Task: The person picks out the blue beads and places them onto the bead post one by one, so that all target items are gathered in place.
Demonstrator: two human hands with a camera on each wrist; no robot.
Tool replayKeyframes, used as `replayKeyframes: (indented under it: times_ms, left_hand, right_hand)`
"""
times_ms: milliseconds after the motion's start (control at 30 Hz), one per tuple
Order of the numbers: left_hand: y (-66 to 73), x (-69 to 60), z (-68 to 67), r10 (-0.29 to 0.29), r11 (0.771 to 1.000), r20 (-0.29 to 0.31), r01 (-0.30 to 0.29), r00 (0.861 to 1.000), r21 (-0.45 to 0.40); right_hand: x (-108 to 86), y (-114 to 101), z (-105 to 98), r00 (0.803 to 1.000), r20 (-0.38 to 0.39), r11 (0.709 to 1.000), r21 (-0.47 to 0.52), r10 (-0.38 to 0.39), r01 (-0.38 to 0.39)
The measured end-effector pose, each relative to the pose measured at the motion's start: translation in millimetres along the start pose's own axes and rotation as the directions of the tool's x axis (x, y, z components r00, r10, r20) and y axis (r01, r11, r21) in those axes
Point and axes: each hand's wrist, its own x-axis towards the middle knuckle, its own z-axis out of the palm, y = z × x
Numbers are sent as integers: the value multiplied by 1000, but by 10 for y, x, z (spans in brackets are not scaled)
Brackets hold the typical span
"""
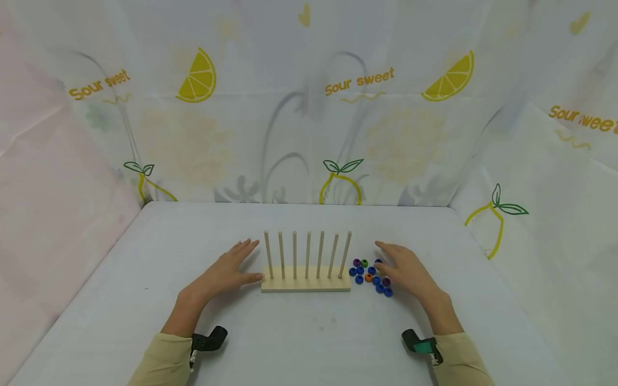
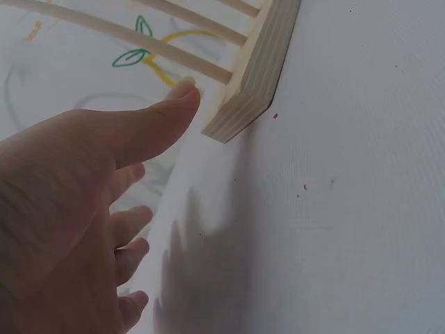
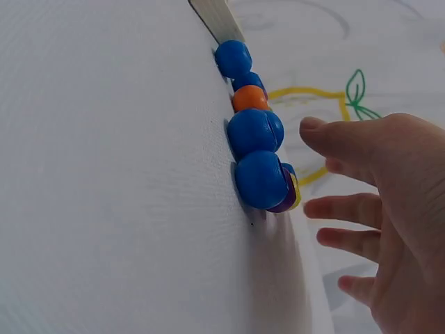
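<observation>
L hand (image 1: 223, 274) & R hand (image 1: 408, 271) apart, fingers (image 2: 131, 224) extended; btwn them, pale wood stand (image 1: 306, 286) w/ 7 thin pegs (image 1: 308, 252), L thumb (image 2: 156, 129) nr its 9 o'clock. Smooth round beads (image 1: 369, 277) at its 3 o'clock, nr R hand.

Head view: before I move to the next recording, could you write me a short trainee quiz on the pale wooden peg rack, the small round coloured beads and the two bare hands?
1. Count: how many thin wooden pegs stand on the pale wooden rack?
2. True or false: every peg is bare, with nothing threaded on it.
3. Multiple choice: what is nearest to the small round coloured beads?
A) the left hand
B) the right hand
C) neither hand; both are equally near

Key: 1. Seven. 2. True. 3. B.
</observation>
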Motion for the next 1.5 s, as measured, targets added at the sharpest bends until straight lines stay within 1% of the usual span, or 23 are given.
replayKeyframes:
  times_ms: [167,333,433,567,667,733,867,1000,1367,1500]
  left_hand:
    - [30,1,19,32,998,37,-29,999,-57]
    - [67,4,37,14,997,43,-11,999,-73]
    - [94,17,54,11,997,47,-7,999,-78]
    - [128,35,87,52,992,50,-46,997,-115]
    - [146,43,114,95,986,51,-87,994,-141]
    - [160,45,128,108,984,54,-99,993,-152]
    - [178,43,151,143,981,55,-134,988,-143]
    - [196,32,162,160,980,63,-151,985,-129]
    - [250,18,161,131,986,72,-122,989,-116]
    - [241,20,174,140,984,63,-131,988,-121]
  right_hand:
    - [10,-27,6,1000,23,1000,17,-14,14]
    - [7,-56,10,999,38,1000,17,-16,15]
    - [7,-68,16,999,26,999,3,-37,37]
    - [21,-83,31,998,0,998,-5,-67,67]
    - [31,-100,39,996,-12,996,3,-86,86]
    - [31,-110,42,996,-17,996,5,-92,92]
    - [32,-119,55,995,-25,996,-7,-94,93]
    - [38,-121,67,996,-24,996,-22,-88,88]
    - [64,-147,83,996,-49,997,-29,-69,68]
    - [70,-147,98,998,-42,999,-26,-48,47]
